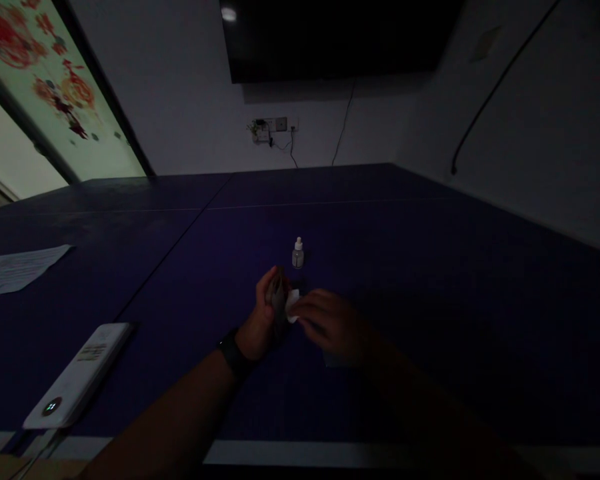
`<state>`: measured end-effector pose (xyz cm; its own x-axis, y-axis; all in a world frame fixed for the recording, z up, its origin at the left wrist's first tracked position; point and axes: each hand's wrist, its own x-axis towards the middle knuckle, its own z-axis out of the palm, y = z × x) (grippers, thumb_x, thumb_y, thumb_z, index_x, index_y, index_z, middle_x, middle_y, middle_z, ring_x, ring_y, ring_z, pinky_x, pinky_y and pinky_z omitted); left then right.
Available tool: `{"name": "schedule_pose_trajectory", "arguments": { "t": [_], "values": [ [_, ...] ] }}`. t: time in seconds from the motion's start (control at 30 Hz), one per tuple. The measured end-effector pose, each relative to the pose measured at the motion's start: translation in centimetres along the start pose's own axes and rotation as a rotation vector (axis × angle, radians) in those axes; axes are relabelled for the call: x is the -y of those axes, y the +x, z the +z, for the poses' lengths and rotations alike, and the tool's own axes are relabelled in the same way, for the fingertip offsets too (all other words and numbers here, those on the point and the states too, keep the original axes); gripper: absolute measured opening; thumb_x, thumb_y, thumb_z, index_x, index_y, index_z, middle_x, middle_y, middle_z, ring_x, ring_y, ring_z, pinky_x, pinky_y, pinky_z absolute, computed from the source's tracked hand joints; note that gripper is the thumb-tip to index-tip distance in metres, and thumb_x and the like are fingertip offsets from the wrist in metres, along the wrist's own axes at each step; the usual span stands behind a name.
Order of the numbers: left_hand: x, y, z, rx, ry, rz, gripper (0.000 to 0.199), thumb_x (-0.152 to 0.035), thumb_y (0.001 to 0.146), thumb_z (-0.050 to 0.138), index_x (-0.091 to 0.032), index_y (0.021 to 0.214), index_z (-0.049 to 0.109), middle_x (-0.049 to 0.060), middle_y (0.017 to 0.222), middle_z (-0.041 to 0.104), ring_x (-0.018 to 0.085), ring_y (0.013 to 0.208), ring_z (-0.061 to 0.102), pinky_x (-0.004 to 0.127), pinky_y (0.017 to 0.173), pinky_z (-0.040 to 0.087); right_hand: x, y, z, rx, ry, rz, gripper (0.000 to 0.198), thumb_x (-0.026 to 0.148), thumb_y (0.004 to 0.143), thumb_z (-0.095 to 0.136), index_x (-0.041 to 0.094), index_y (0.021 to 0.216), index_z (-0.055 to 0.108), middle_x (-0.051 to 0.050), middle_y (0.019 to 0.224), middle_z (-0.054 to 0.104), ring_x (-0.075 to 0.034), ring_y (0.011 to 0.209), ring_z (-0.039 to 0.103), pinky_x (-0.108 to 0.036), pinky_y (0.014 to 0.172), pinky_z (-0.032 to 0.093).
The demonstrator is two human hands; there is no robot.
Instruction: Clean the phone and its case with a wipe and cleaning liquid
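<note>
My left hand [261, 320], with a dark watch band on its wrist, is closed around a slim dark object that looks like a phone [279, 303], held up on edge. My right hand [330, 321] pinches a small white wipe [293, 305] and presses it to the side of the phone facing right. Just beyond both hands a small clear bottle with a white dropper cap [298, 255] stands upright on the table. Dim light hides the fine detail of the phone. Partly under my right forearm, a flat dark thing [336, 361] lies on the table.
The blue table [220, 267] runs to the far wall. A white power bank [80, 377] with a lit display and cables lies at front left, printed sheets [20, 270] behind it. A dark screen [340, 37] hangs above wall sockets [280, 125].
</note>
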<state>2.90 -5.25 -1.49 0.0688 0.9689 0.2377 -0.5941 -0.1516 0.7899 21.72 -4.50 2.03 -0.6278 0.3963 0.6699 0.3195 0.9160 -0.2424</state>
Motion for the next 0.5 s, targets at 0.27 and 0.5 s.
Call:
{"name": "schedule_pose_trajectory", "arguments": {
  "t": [0.27, 0.5],
  "values": [
    [-0.1, 0.2, 0.2, 0.054, 0.009, 0.084, 0.069, -0.060, 0.070, 0.081, -0.032, 0.128, 0.058, 0.006, 0.118, 0.064, 0.026, 0.105, 0.061, 0.044, 0.097, 0.048, -0.8, -0.7, 3.6, 0.262, -0.254, 0.049, 0.011, 0.012, 0.094, 0.061, 0.016, 0.099, 0.071, -0.008, 0.100, 0.073, -0.023, 0.099, 0.067, -0.037, 0.090, 0.055],
    [0.5, 0.1, 0.0, 0.053, 0.014, 0.070, 0.079, -0.065, 0.057, 0.087, -0.031, 0.122, 0.057, 0.004, 0.111, 0.061, 0.023, 0.100, 0.060, 0.045, 0.097, 0.048, -0.7, -0.8, 4.3, 0.346, -0.185, 0.025, 0.015, 0.011, 0.096, 0.057, 0.017, 0.094, 0.071, -0.007, 0.099, 0.072, -0.020, 0.102, 0.067, -0.037, 0.098, 0.054]
  ]
}}
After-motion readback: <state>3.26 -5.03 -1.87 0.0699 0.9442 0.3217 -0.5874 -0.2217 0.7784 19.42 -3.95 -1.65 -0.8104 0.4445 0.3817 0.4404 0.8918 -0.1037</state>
